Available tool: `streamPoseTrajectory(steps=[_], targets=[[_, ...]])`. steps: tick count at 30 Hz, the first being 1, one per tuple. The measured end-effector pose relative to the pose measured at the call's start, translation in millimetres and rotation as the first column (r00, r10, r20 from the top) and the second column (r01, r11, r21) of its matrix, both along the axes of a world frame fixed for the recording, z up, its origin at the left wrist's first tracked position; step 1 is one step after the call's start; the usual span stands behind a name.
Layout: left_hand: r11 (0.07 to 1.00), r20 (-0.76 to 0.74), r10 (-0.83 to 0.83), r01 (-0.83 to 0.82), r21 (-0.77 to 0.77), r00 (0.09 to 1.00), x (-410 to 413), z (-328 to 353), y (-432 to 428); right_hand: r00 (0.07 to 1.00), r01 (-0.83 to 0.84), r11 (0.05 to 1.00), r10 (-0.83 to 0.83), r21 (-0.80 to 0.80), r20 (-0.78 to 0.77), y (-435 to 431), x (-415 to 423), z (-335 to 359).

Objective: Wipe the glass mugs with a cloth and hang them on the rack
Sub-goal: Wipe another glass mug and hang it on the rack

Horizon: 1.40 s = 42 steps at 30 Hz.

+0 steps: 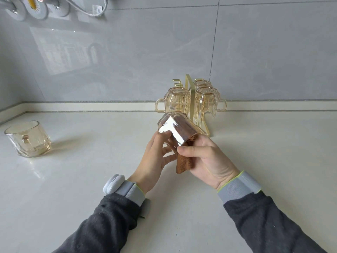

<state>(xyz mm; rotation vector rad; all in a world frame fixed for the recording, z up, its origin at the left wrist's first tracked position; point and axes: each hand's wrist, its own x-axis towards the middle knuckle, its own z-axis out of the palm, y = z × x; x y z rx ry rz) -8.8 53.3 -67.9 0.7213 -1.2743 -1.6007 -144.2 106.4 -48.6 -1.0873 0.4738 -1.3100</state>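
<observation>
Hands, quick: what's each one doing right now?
Left hand: closed, holding the glass mug.
Right hand: closed, gripping the brown cloth pushed into the mug.

Handle of the held mug (174, 128) out of sight, cloth (184, 164) partly behind the right hand (206, 157)

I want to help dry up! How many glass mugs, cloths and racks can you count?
Glass mugs: 5 (3 hung up, 1 being wiped, 1 standing alone)
Cloth: 1
Rack: 1
Total: 7
</observation>
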Motion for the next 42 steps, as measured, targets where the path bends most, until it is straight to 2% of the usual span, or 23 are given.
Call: streamPoseTrajectory(steps=[5,9,13,17,22,29,35,42], targets=[[1.0,0.065,-0.004,0.006,-0.028,0.998,-1.9,-0.7,1.8,0.993,0.017,1.0,-0.017,0.006,-0.116,-4.3,2.0,-5.1],[0.997,0.037,0.042,-0.04,-0.063,0.998,-2.0,-1.3,1.1,0.98,0.11,0.994,-0.109,0.001,-0.164,-5.7,2.2,-7.8],[0.993,-0.002,0.085,-0.085,-0.084,0.996,-1.4,0.7,2.4,0.993,0.087,0.996,-0.088,-0.018,-0.08,-5.5,2.9,-5.9],[0.989,-0.025,0.089,-0.091,-0.114,0.996,-0.3,2.5,3.4,0.997,0.004,1.0,-0.002,-0.026,0.074,-3.2,5.7,-4.2],[0.988,-0.041,0.064,-0.069,-0.14,0.997,-1.2,1.3,3.4,0.955,-0.042,0.998,0.028,0.042,0.296,-2.1,6.2,-4.6],[0.991,-0.092,0.049,-0.06,-0.116,0.995,-0.4,-1.3,1.6,0.946,-0.061,0.998,0.049,0.026,0.321,-0.5,8.0,-2.7],[0.989,-0.117,0.027,-0.044,-0.139,0.993,0.6,-2.5,0.4,0.972,-0.044,0.999,0.049,-0.024,0.231,-1.0,7.4,-3.7],[0.977,-0.092,0.129,-0.143,-0.161,0.987,0.4,-0.7,0.6,0.973,-0.059,0.998,0.052,0.024,0.225,-7.1,5.7,-9.1]])
